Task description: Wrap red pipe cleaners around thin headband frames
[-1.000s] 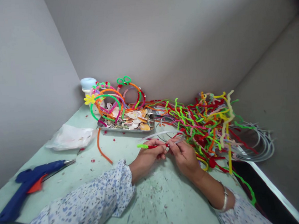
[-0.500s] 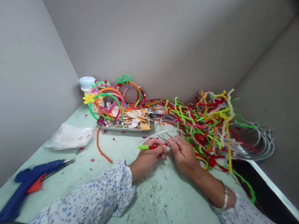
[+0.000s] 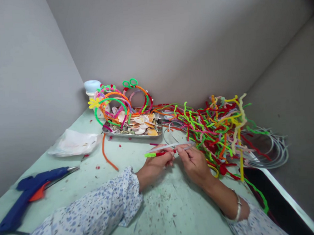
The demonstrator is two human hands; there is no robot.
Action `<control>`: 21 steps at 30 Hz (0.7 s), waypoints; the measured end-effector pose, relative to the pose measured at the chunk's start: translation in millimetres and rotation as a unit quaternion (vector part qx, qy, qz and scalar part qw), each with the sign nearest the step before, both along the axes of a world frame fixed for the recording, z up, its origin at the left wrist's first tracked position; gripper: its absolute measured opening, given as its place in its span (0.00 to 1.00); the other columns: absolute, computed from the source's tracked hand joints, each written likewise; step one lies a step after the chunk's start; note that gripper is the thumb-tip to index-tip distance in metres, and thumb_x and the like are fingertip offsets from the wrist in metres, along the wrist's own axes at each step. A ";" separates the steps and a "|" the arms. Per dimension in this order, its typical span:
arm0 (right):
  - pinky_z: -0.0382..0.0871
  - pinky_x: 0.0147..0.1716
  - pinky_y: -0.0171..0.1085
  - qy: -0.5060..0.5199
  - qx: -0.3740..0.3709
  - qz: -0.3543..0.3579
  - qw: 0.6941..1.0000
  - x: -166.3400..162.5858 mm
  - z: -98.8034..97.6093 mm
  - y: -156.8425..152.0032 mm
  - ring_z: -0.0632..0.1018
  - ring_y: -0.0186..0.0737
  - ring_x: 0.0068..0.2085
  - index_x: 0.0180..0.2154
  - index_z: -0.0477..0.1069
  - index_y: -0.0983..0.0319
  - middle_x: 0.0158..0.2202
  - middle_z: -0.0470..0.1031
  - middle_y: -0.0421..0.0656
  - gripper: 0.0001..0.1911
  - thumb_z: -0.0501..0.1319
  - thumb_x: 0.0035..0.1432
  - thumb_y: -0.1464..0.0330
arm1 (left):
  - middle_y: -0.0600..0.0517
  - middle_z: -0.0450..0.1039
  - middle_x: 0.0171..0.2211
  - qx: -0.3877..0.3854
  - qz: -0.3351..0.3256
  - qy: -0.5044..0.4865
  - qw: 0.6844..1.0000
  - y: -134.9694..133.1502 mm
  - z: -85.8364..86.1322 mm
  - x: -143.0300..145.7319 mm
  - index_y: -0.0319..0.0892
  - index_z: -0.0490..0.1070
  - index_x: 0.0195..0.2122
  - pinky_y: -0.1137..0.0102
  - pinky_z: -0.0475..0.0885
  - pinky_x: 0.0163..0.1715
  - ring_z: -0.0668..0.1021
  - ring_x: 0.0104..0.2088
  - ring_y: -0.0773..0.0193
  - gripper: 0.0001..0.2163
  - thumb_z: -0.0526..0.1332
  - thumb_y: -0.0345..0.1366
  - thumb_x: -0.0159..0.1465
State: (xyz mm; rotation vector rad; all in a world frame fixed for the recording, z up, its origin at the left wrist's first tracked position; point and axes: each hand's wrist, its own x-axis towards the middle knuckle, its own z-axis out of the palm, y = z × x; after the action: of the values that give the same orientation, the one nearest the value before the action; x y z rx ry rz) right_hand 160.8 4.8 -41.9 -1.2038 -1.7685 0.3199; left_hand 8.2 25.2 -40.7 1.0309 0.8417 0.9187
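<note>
Just right of the table's middle, my left hand (image 3: 158, 164) is closed in a pinch on a thin headband (image 3: 172, 145). Green and red pipe cleaner (image 3: 151, 155) is wrapped round the end of it that sticks out leftward. Close beside, my right hand (image 3: 194, 165) pinches the same band where the red wrapping stops. Its bare pale part curves back above both hands. Fingertips hide the exact spot where the red fuzz meets the plastic.
A metal tray (image 3: 133, 136) of seashells stands behind, with several colourful wrapped headbands (image 3: 114, 99) on it. Tangled pipe cleaners (image 3: 214, 128) and bare hoops (image 3: 276, 152) lie right. A blue glue gun (image 3: 37, 181), a plastic bag (image 3: 74, 143) and an orange pipe cleaner (image 3: 106, 155) lie left.
The headband has turned in my hands: its bare curved part now sits lower and flatter, just above my fingers. Both hands stay in nearly the same place.
</note>
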 end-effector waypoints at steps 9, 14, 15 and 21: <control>0.66 0.36 0.39 -0.012 -0.016 -0.002 1.000 0.8 0.5 0.3 0.73 0.41 0.34 0.28 0.69 0.59 0.30 0.74 0.43 0.14 0.52 0.65 0.67 | 0.55 0.69 0.22 0.017 0.001 -0.005 1.000 -2.3 3.0 -0.1 0.39 0.69 0.28 0.75 0.61 0.22 0.68 0.20 0.73 0.07 0.65 0.37 0.54; 0.65 0.36 0.39 -0.017 -0.024 0.003 1.000 1.3 -0.6 1.5 0.73 0.41 0.34 0.27 0.68 0.59 0.30 0.73 0.43 0.15 0.50 0.66 0.66 | 0.55 0.69 0.22 0.029 -0.001 0.010 1.000 -1.8 1.6 -0.6 0.39 0.69 0.28 0.75 0.62 0.23 0.69 0.20 0.73 0.07 0.64 0.37 0.55; 0.65 0.36 0.40 -0.021 -0.025 0.002 0.999 1.1 -0.4 1.6 0.73 0.41 0.34 0.27 0.67 0.59 0.30 0.73 0.43 0.15 0.50 0.66 0.66 | 0.55 0.69 0.22 0.030 -0.003 0.008 0.999 -1.7 1.1 -0.7 0.40 0.68 0.29 0.75 0.62 0.23 0.68 0.20 0.73 0.07 0.64 0.37 0.55; 0.65 0.34 0.40 -0.042 -0.028 -0.003 0.999 -0.4 0.7 0.8 0.73 0.42 0.32 0.27 0.66 0.59 0.29 0.73 0.43 0.16 0.49 0.66 0.66 | 0.55 0.69 0.22 0.028 0.004 0.006 1.000 -3.3 2.8 -0.8 0.40 0.68 0.29 0.74 0.61 0.23 0.68 0.20 0.73 0.08 0.64 0.38 0.55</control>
State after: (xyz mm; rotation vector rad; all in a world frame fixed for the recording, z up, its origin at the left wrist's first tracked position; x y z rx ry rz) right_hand 160.4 5.6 -41.2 -1.2794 -1.8390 0.3219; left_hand 7.4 21.9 -37.9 1.0835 0.8345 0.9485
